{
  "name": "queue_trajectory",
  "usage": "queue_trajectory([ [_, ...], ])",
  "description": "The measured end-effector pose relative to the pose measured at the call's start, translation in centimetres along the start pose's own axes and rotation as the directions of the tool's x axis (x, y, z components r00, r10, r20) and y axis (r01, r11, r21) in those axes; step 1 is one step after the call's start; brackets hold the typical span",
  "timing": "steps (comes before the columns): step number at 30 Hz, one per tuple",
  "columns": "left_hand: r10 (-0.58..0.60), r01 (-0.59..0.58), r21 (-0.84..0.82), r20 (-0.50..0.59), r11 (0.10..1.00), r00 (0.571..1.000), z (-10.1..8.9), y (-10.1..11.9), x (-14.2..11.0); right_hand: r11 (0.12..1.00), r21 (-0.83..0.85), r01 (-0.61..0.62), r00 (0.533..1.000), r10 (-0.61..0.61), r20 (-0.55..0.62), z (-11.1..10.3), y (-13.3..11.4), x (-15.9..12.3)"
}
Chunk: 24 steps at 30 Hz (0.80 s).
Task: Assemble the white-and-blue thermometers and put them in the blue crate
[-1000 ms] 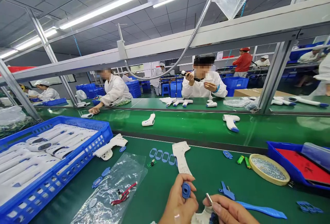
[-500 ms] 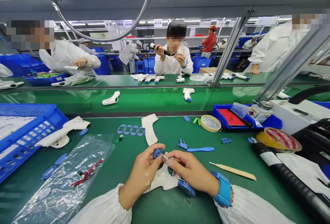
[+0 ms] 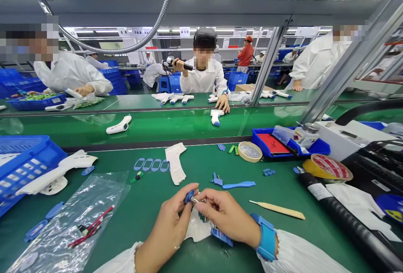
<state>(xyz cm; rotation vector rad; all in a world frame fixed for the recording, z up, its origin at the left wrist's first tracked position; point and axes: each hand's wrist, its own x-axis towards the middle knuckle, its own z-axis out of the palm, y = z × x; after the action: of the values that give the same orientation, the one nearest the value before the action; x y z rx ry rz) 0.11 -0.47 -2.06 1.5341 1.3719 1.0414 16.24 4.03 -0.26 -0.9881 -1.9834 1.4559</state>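
Note:
My left hand [image 3: 170, 222] is closed, pinching a small round blue plastic part [image 3: 189, 196] between thumb and fingertips. My right hand [image 3: 225, 214] is closed on a small silver metal cylinder [image 3: 194, 200], whose end meets the blue part. Below both hands lies a white plastic shell half [image 3: 197, 227], partly covered by them. A bit of green circuit board [image 3: 202, 217] shows under the right fingers. Beside the right palm, a blue plastic piece [image 3: 222, 237] sits at the shell's edge, with tiny screws [image 3: 226, 253] on the mat nearby.
A second white shell half [image 3: 176, 164] lies ahead, near blue frames [image 3: 151, 164] and a blue strip tool [image 3: 238, 185]. To the right are a wooden-handled pick [image 3: 280, 210] and a dish of small parts [image 3: 250, 151]. Leftward lie a plastic bag [image 3: 103, 189] and a blue basket [image 3: 47, 159].
The metal cylinder and blue part have come together, end to face. Across the belt, a co-worker's hand has come down onto a white gun-shaped device. The whole view has shifted slightly.

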Motion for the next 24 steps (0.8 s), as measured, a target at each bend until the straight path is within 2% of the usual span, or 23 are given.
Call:
queue_trajectory([
  [4, 0.028, -0.028, 0.053, 0.002, 0.998, 1.000, 0.0, 0.3, -0.2, 1.000, 0.010, 0.013, 1.000, -0.013, -0.003, 0.1, -0.1, 0.0],
  [8, 0.026, -0.026, 0.032, 0.021, 0.999, 0.999, 0.1, 0.5, -0.4, 0.999, 0.014, 0.039, 0.999, -0.040, 0.020, 0.1, -0.1, -0.1],
  [12, 0.017, -0.016, -0.025, 0.051, 1.000, 0.999, 0.1, 0.5, -0.6, 0.993, 0.120, -0.018, 0.998, 0.012, 0.055, 0.1, 0.0, -0.1],
  [16, 0.044, -0.044, -0.006, 0.042, 0.999, 0.998, 0.1, 0.5, -0.7, 0.975, 0.220, -0.045, 0.996, 0.028, 0.080, 0.2, 0.2, 0.0],
  [24, 0.060, -0.064, 0.040, 0.080, 0.997, 0.995, -0.2, 1.1, -0.4, 0.970, 0.235, -0.069, 0.993, 0.044, 0.111, -0.2, -0.1, 0.2],
])
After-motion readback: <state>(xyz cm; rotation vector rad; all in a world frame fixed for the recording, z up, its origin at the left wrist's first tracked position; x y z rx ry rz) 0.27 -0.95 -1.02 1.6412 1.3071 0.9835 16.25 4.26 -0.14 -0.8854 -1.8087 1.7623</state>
